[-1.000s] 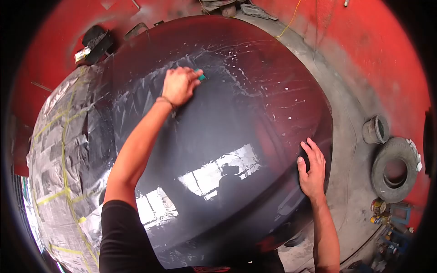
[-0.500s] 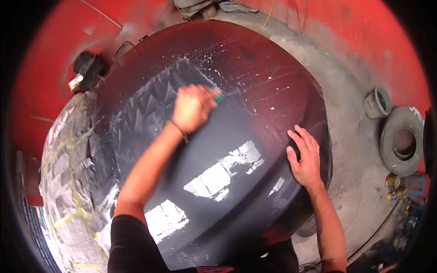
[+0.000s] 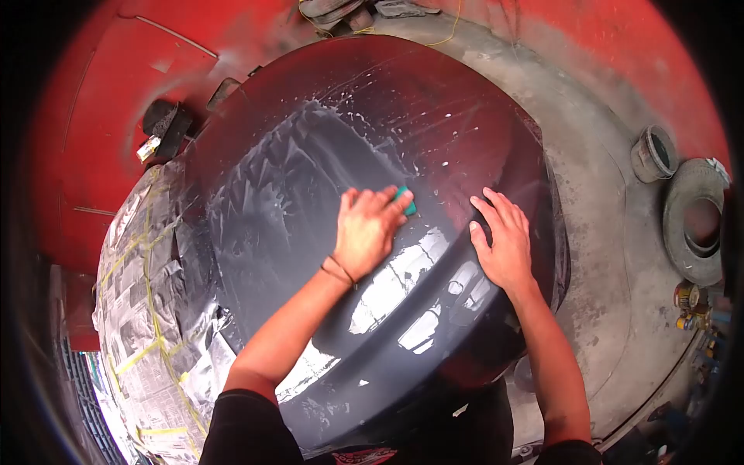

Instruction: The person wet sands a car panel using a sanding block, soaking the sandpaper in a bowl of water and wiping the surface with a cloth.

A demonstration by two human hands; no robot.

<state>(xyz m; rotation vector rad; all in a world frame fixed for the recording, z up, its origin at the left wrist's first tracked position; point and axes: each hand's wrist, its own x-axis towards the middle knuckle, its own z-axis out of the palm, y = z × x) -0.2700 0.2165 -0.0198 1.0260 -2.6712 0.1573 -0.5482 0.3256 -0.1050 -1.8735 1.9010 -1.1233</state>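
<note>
A car hood (image 3: 287,232) spreads in front of me, dark red at the far and right parts, with a wet, shiny grey patch over the middle. My left hand (image 3: 364,232) is closed around a small green sanding block (image 3: 407,201), pressed on the grey surface near its right border. Most of the block is hidden under the fingers. To the right, my right hand (image 3: 504,244) lies on the hood with fingers spread and nothing in it. White droplets and milky streaks dot the panel beyond both hands.
Newspaper masking (image 3: 132,310) with yellow tape covers the left side. A bucket (image 3: 653,155), a tire (image 3: 694,225) and several cans (image 3: 686,294) stand on the concrete floor (image 3: 597,232) at right. Red walls (image 3: 101,178) surround the car, and a black object (image 3: 167,128) sits at left.
My left hand, with the sanding block, has moved right and closer to me across the grey patch. My right hand appears slightly further up and left. The view has shifted a little.
</note>
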